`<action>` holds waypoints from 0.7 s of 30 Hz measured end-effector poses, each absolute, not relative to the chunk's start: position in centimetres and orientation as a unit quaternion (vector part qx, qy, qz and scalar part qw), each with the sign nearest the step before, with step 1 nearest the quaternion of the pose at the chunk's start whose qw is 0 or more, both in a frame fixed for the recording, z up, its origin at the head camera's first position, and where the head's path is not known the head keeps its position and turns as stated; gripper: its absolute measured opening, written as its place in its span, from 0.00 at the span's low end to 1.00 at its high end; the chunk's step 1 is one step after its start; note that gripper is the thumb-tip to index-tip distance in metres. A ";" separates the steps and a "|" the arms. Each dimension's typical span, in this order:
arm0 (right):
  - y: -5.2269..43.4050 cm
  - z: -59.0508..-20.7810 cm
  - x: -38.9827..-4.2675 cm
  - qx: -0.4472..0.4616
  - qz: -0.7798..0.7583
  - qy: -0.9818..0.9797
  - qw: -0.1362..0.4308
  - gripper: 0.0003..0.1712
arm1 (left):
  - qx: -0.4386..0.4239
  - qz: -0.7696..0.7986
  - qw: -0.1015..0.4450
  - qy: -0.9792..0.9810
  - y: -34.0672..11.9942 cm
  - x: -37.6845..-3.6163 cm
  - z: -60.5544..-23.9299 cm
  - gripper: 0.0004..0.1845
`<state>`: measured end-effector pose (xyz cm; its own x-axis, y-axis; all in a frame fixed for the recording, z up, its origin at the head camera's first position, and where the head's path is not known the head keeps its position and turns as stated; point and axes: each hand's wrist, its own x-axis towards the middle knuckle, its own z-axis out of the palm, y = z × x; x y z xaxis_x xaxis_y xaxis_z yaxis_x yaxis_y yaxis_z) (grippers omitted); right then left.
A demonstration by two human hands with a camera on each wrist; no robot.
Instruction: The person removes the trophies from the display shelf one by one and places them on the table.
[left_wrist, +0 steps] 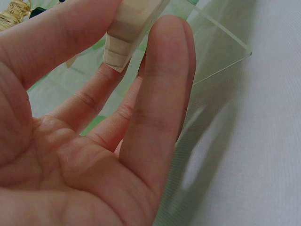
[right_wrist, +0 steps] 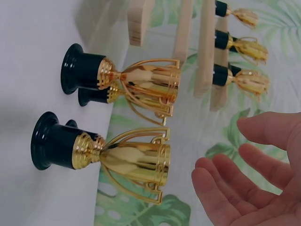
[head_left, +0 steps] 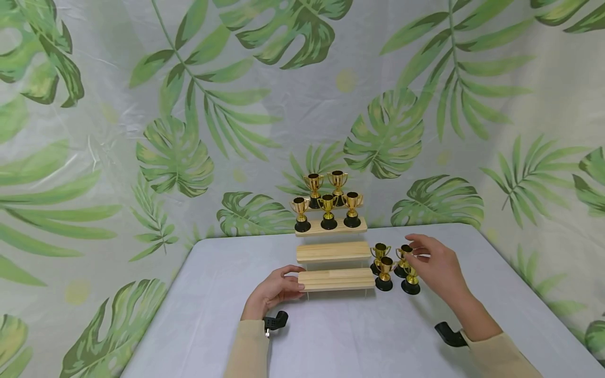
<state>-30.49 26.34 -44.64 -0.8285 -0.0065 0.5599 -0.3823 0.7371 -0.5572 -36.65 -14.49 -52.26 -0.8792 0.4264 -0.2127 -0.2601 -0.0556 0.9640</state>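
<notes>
A pale grey table (head_left: 212,315) fills the lower scene, backed by a leaf-print cloth (head_left: 142,105) that hangs close behind its far edge. At the middle of the far edge stands a three-step wooden riser (head_left: 333,252) on clear legs. Its top step carries five small gold trophies (head_left: 327,202) in two rows; the middle step (head_left: 333,251) and bottom step (head_left: 336,279) are bare. It looks as if the top tier is filled and the two lower ones are yet to be stocked.

Just right of the riser, four loose trophies (head_left: 393,266) stand clustered upright on the table. The right hand (head_left: 435,265) hovers over them, fingers relaxed and spread, gripping nothing; the right wrist view shows clear space between its fingertips (right_wrist: 221,188) and the nearest cup (right_wrist: 136,162). The left hand (head_left: 276,290) rests at the left end of the bottom step, thumb and fingers pinching that end loosely.

The loose cups stand packed together, handles nearly touching, so lifting one could knock a neighbour. A black camera mount (head_left: 275,321) sits at each wrist.
</notes>
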 end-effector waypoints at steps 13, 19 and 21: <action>25.1 -43.6 -30.9 0.115 0.357 -0.888 0.265 0.25 | 0.067 0.725 0.237 0.643 -14.6 -36.6 -52.2 0.31; 24.6 -43.2 -31.2 0.125 0.355 -0.886 0.270 0.25 | 0.066 0.723 0.240 0.644 -14.5 -36.6 -52.2 0.31; 24.5 -43.0 -31.3 0.129 0.356 -0.885 0.271 0.24 | 0.066 0.723 0.240 0.645 -14.5 -36.6 -52.1 0.31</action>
<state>-31.28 24.47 -43.00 -0.8195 -0.0345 0.5720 -0.4210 0.7135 -0.5601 -36.65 -14.50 -52.13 -0.8761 0.4323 -0.2133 -0.2608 -0.0529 0.9639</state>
